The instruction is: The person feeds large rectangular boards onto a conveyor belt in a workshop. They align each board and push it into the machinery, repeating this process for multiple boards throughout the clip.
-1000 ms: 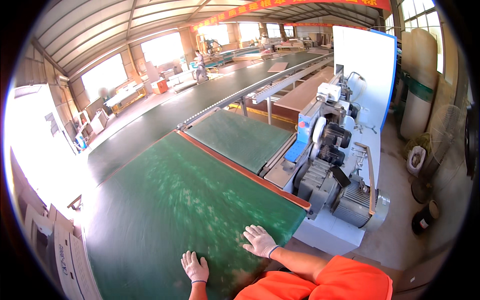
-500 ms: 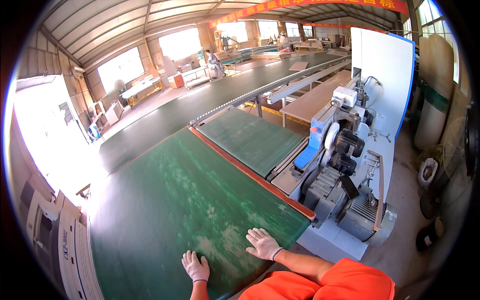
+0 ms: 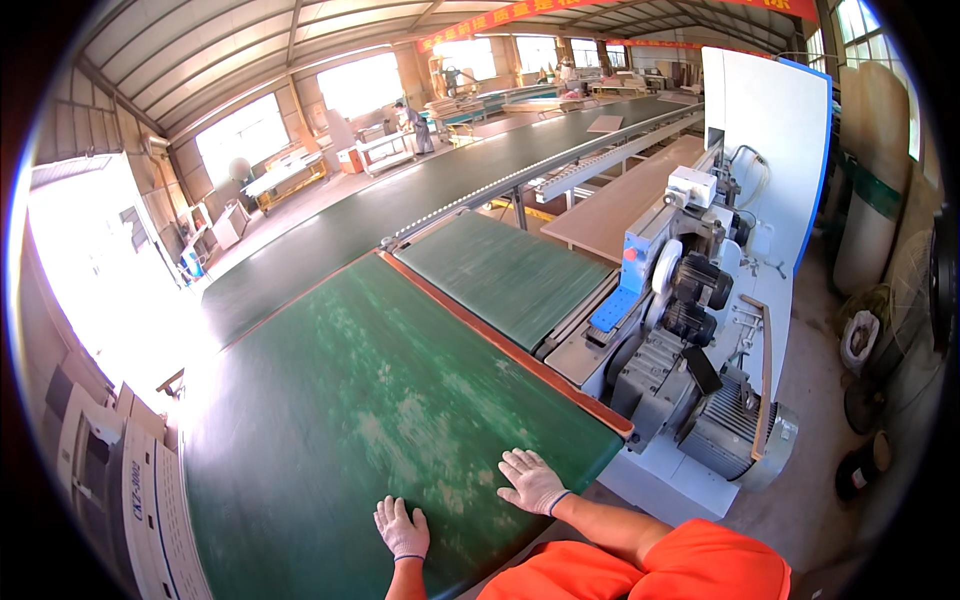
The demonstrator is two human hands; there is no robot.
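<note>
A wide green conveyor belt (image 3: 330, 400) with pale worn patches fills the space in front of me. Both my hands wear whitish knit gloves and hold nothing. Near the belt's front edge, my left hand (image 3: 402, 528) lies palm down with its fingers apart. My right hand (image 3: 530, 482) rests farther right on the same belt, fingers spread and flat. Just past it runs the reddish-brown edge strip (image 3: 500, 345) along the belt's right side. Beyond that strip is a smaller green belt (image 3: 505, 275).
At the right stands a white-and-blue machine (image 3: 762, 190) with black motors and a large grey motor (image 3: 728, 430). A long dark conveyor (image 3: 450, 180) carries a flat panel (image 3: 605, 124) farther off. A control cabinet (image 3: 150, 510) stands at left. Another person (image 3: 415, 130) is in the background.
My left hand has shifted slightly right on the belt; the right hand stays nearly in place. The distant panel sits slightly nearer, and the background person has moved a little left.
</note>
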